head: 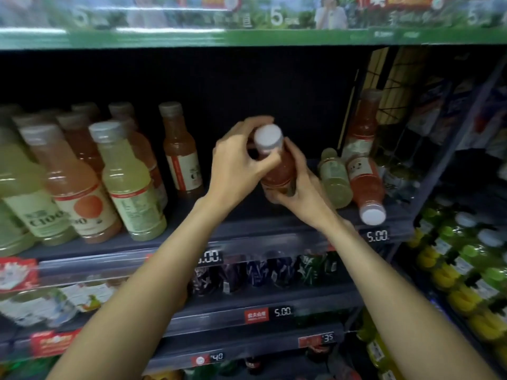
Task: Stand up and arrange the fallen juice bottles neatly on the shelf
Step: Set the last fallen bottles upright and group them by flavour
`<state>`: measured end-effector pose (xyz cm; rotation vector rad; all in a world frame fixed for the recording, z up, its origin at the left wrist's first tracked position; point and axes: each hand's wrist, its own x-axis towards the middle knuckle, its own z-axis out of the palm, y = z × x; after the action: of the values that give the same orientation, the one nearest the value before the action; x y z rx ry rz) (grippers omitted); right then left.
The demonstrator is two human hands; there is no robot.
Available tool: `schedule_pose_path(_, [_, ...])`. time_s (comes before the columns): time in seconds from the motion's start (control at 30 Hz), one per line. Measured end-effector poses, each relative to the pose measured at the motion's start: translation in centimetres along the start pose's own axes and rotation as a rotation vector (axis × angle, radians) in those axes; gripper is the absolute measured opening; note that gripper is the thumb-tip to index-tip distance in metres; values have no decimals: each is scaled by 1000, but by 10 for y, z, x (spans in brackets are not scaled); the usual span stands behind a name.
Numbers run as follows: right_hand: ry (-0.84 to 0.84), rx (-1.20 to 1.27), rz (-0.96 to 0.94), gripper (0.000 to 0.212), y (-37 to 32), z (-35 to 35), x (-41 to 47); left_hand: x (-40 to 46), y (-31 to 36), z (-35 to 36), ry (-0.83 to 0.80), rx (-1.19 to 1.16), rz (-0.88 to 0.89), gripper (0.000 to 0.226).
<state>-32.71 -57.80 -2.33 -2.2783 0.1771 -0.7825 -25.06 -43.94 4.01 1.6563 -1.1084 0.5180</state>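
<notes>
Item in hand: one red-orange juice bottle with a white screw cap (275, 163), held over the bare middle of the dark shelf (247, 231). My left hand (238, 160) curls around its neck just under the cap; my right hand (299, 187) cups the lower body and base. I judge the two-handed hold is there to steady the bottle upright before it is set down in the gap.

Fallen stock, right end of the shelf: two bottles lying flat, one pale yellow-green bottle (334, 176) and one red bottle with its white cap over the front edge (366, 187), side by side and touching. One tall red bottle (362, 124) leans against the wire side panel (389, 111) behind them.

Standing stock, left end: about nine capped bottles, yellow-green and orange mixed; the back rows are too blurred for an exact count.
</notes>
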Motion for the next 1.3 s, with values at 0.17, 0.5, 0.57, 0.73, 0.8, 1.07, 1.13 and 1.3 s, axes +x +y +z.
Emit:
schedule_pose_path(0.17, [-102, 234, 79, 78, -26, 41, 13, -19, -24, -24, 98, -12, -95, 55])
schedule_pose_path(0.5, [-225, 30, -17, 51, -39, 82, 43, -78, -82, -39, 42, 504, -121, 83])
schedule_pose_path(0.57, [-198, -175, -80, 48, -36, 76, 42, -75, -89, -39, 59, 594, -105, 84])
schedule_pose_path(0.73, [-51, -870, 20, 49, -10, 36, 21, -69, -103, -35, 91, 758, -16, 81])
schedule_pose_path(0.8, [-54, -1018, 151, 56, 1, 27, 14, -69, -104, -34, 124, 773, 27, 74])
schedule_pose_path(1.07, [-143, -646, 222, 45, 14, 14, 4, -57, -64, 11, -134, 337, 7, 34])
schedule_pose_path(1.13, [-84, -495, 245, 41, 16, 5, 0, -52, -54, 29, -211, 162, -199, 38])
schedule_pose_path(1.3, [87, -257, 363, 34, 21, -18, 1, -45, -47, 57, -354, 182, -285, 63])
